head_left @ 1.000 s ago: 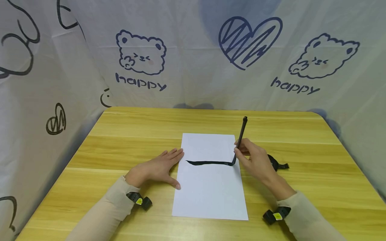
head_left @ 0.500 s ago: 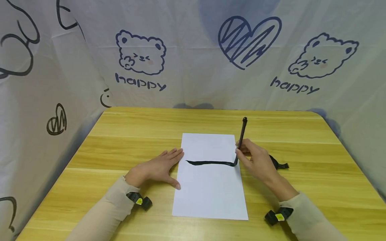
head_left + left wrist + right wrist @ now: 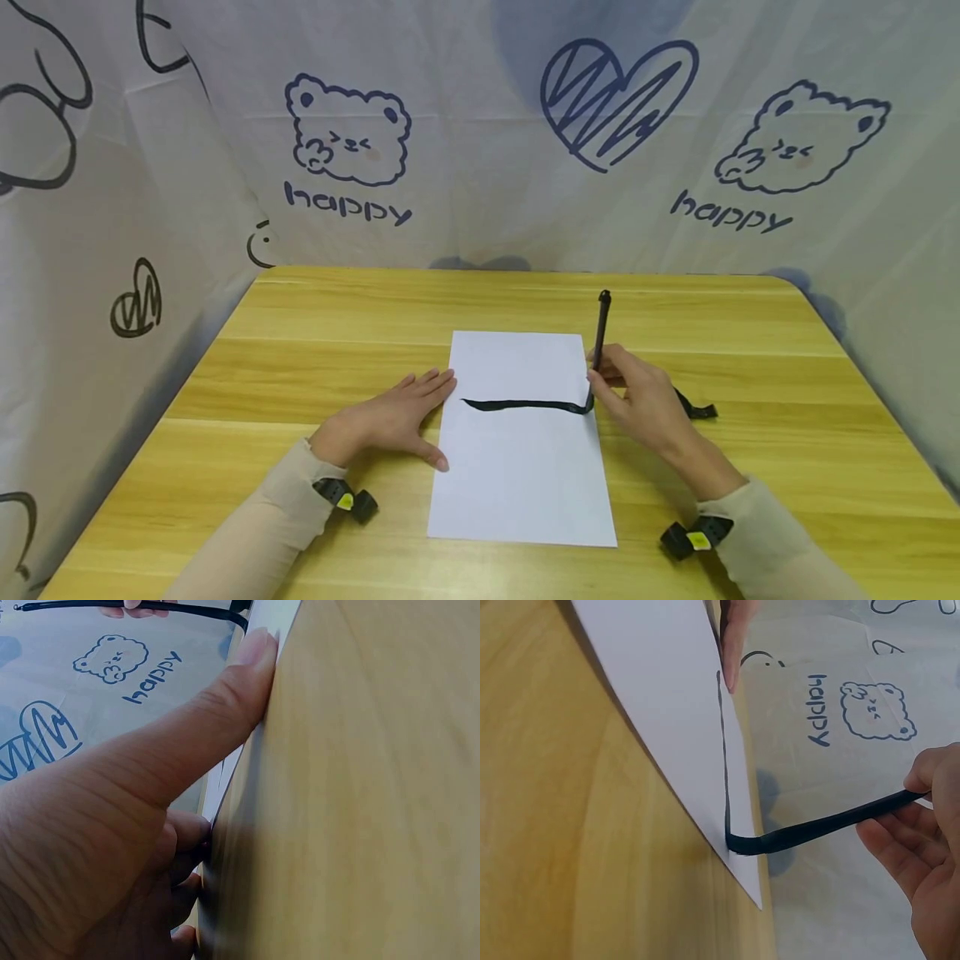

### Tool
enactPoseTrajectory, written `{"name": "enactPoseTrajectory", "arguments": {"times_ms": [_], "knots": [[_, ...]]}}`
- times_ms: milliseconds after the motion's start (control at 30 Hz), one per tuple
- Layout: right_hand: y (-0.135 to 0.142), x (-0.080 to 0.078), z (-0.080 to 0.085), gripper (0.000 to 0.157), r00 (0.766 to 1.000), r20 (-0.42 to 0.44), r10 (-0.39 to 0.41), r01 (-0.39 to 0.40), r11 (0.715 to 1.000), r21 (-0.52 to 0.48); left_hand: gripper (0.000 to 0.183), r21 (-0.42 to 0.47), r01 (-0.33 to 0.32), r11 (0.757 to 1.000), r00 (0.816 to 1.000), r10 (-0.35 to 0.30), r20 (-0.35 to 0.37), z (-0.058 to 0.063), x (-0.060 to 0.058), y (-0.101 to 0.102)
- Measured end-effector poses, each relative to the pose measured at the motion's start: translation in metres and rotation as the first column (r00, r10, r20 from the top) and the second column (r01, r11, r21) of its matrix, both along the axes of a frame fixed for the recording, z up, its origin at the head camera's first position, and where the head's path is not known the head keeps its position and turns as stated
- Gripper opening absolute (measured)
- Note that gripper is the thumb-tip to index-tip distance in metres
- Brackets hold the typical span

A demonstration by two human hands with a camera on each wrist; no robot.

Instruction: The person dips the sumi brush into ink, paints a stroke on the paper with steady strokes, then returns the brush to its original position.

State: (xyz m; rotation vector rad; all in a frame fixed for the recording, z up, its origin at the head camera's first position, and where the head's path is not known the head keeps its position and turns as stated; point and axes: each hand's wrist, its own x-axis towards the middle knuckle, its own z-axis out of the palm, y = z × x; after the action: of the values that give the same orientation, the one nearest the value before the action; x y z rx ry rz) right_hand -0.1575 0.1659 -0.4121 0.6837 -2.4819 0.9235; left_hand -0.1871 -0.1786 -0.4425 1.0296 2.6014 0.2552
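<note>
A white sheet of paper (image 3: 525,483) lies on the table, crossed by one thick black stroke (image 3: 525,405). My right hand (image 3: 641,400) pinches a slim black writing brush (image 3: 602,321) between thumb and fingers. The brush stands nearly upright, and its bent tip (image 3: 744,844) presses on the paper at the stroke's right end, close to the sheet's right edge. On the other side, my left hand (image 3: 393,421) lies flat with spread fingers, its fingertips and thumb (image 3: 251,664) on the paper's left edge.
Partly hidden behind my right hand is a dark object with a short tab (image 3: 699,411). The wooden table (image 3: 337,308) meets a white cloth backdrop (image 3: 480,167) with drawn bears and hearts. Each wrist wears a small black camera (image 3: 678,542).
My right hand has slid slightly to the right with the brush, and the black stroke now reaches further toward the paper's right edge. The left hand stays in place.
</note>
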Motion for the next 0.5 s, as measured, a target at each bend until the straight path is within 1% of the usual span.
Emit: {"name": "enactPoseTrajectory", "arguments": {"times_ms": [233,500], "knots": [[0.001,0.002,0.006,0.015,0.999,-0.035,0.002,-0.002,1.0,0.004,0.118,-0.001,-0.001,1.0,1.0,0.001,0.009,0.002,0.001,0.0],[0.007,0.005,0.019,0.016,0.997,-0.073,0.003,-0.004,1.0,-0.015,0.118,0.005,-0.002,1.0,1.0,0.002,0.013,0.001,0.0,0.0]]}}
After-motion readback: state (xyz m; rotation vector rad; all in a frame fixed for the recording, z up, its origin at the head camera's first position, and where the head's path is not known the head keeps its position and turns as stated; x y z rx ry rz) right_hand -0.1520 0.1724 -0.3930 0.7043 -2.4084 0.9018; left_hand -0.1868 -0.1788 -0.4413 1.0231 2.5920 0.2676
